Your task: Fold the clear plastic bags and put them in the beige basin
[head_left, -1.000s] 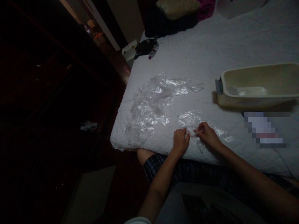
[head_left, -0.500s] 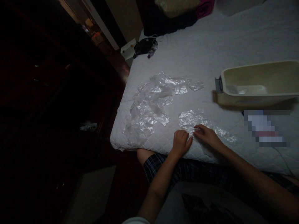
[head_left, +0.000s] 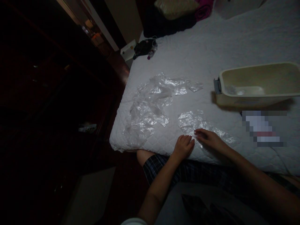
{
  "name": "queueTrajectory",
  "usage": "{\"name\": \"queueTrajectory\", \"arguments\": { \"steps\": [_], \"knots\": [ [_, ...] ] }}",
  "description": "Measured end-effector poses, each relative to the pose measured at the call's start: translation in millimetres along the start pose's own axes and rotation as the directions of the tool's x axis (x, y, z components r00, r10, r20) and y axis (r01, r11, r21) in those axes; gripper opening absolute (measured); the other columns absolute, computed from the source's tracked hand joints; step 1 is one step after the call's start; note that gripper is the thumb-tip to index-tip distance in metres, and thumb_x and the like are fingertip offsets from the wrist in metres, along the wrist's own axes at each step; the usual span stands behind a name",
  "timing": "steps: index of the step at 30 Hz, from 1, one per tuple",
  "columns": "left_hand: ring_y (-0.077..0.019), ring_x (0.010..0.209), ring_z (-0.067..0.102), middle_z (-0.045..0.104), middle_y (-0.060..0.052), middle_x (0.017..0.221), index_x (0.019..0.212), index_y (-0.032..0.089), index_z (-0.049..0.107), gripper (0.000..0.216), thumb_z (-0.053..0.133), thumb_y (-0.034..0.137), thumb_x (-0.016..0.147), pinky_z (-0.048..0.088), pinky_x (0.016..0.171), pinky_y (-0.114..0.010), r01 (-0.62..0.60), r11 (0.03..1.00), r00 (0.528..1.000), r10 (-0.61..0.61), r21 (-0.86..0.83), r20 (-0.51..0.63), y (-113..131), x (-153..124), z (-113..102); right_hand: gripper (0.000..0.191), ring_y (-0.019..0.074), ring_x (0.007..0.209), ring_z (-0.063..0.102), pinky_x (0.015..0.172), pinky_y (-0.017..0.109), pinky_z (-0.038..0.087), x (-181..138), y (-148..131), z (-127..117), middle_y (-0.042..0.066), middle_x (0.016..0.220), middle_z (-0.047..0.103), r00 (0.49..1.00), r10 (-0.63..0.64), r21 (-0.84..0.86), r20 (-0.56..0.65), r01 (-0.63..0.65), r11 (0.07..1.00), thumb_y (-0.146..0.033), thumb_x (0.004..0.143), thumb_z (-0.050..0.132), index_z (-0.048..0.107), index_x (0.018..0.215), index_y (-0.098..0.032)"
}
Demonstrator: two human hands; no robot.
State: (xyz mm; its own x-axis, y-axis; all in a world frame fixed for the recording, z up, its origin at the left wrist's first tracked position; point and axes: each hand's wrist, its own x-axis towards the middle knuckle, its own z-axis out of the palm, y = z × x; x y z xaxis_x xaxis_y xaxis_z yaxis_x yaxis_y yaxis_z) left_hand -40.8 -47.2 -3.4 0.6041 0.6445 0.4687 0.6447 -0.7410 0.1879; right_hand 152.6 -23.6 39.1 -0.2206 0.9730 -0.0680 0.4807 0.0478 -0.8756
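Clear plastic lies in two lots on the white quilted bed: a loose crumpled heap of bags to the left looks unsorted, and one flattened bag lies just beyond both hands. The left hand rests loosely curled at its near edge, grip closed on nothing; the right hand presses flat on it, fingers extended. Further right sits a beige tub; the room around is dark

A home bedroom — quilted white mattress, folded bedding.
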Motion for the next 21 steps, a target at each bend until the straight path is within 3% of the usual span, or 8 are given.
{"name": "queueTrajectory", "arguments": {
  "steps": [6,10,13,17,21],
  "knots": [
    [-0.0214,0.116,0.053,0.061,-0.011,0.120,0.114,0.015,0.057,0.028,0.049,0.025,0.089,0.040,0.101,-0.043,-0.005,0.999,0.994,0.000,0.042,0.110,1,-6,2,0.032,0.0225,0.082,0.064,0.074,0.037,0.051,0,12,-4,0.011,0.098,0.066,0.986,-0.109,-0.265,-0.125,0.072,0.961,-0.034,0.083,0.050,0.059,0.108,-0.017],
    [-0.0220,0.123,0.048,0.058,-0.012,0.126,0.117,0.016,0.056,0.030,0.048,0.025,0.089,0.037,0.104,-0.044,-0.015,0.999,0.990,0.008,0.045,0.143,0,-6,0,0.023,0.0239,0.085,0.058,0.073,0.036,0.048,-3,10,-6,0.011,0.091,0.062,0.970,-0.225,-0.504,-0.087,0.153,0.850,-0.034,0.086,0.047,0.063,0.090,-0.018],
    [-0.0228,0.128,0.042,0.055,-0.011,0.129,0.116,0.014,0.056,0.030,0.047,0.026,0.090,0.032,0.108,-0.045,-0.008,0.999,0.990,0.003,0.033,0.142,0,-4,-2,0.027,0.0245,0.085,0.055,0.073,0.036,0.045,-5,7,-6,0.013,0.091,0.060,0.960,-0.273,-0.638,-0.059,0.174,0.750,-0.034,0.088,0.046,0.065,0.080,-0.017],
    [-0.0228,0.130,0.040,0.054,-0.013,0.131,0.114,0.014,0.057,0.030,0.048,0.028,0.089,0.031,0.108,-0.046,0.031,1.000,0.987,-0.031,0.001,0.157,0,-1,-6,0.032,0.0236,0.082,0.053,0.076,0.037,0.044,-6,5,-5,0.013,0.088,0.060,0.954,-0.288,-0.650,-0.086,0.165,0.741,-0.035,0.090,0.043,0.067,0.079,-0.017],
    [-0.0237,0.130,0.041,0.051,-0.014,0.134,0.109,0.016,0.058,0.026,0.049,0.028,0.088,0.033,0.105,-0.049,0.053,0.998,0.990,-0.050,-0.016,0.129,-1,1,-10,0.029,0.0233,0.087,0.054,0.080,0.037,0.045,-10,6,-10,0.012,0.092,0.060,0.933,-0.333,-0.592,-0.134,0.194,0.782,-0.033,0.091,0.043,0.066,0.091,-0.016]
  ]
}}
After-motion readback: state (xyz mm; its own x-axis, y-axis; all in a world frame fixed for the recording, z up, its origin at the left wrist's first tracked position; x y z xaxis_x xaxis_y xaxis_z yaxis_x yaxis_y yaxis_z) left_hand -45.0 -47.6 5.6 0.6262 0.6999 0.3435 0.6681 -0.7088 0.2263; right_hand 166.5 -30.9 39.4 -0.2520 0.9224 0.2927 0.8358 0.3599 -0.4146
